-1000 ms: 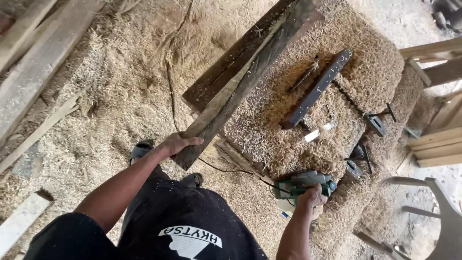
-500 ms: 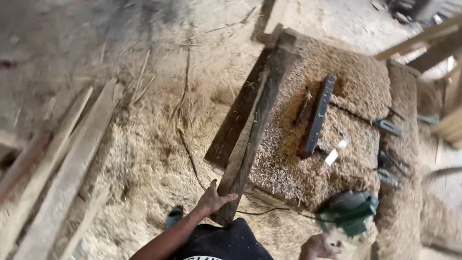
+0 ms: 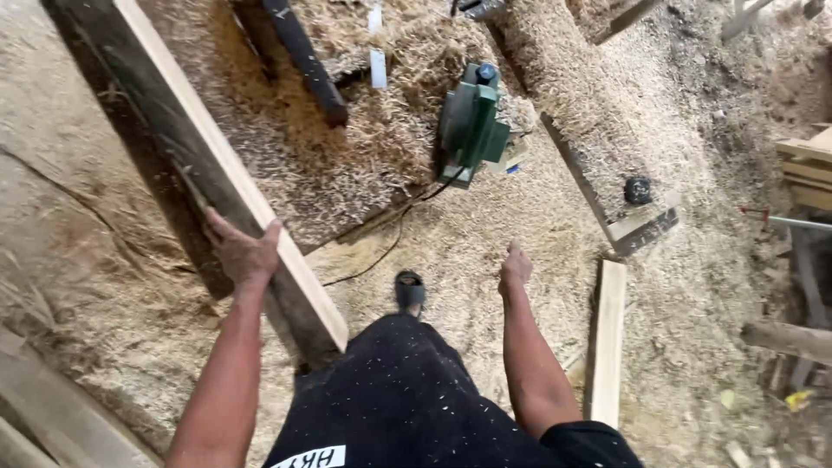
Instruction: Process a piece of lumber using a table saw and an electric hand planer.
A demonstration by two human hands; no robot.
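Two bare hands show: the left hand (image 3: 243,253) and the right hand (image 3: 514,269). One long plank (image 3: 186,113) leans on one counter (image 3: 286,165) covered in shavings. On it lie one green power planer (image 3: 472,121) and one dark bar (image 3: 303,56). One short pale board (image 3: 607,342) lies on the floor. One sandalled foot (image 3: 409,290) shows.

The plank (image 3: 217,165) is dark grey-brown on its broad face, with a pale cream planed edge. The planer (image 3: 472,126) is green with a black cord. The desk (image 3: 312,173) is brown under tan shavings. The bar (image 3: 305,59) is near black. The shorts (image 3: 399,399) are black, speckled with pale dust.
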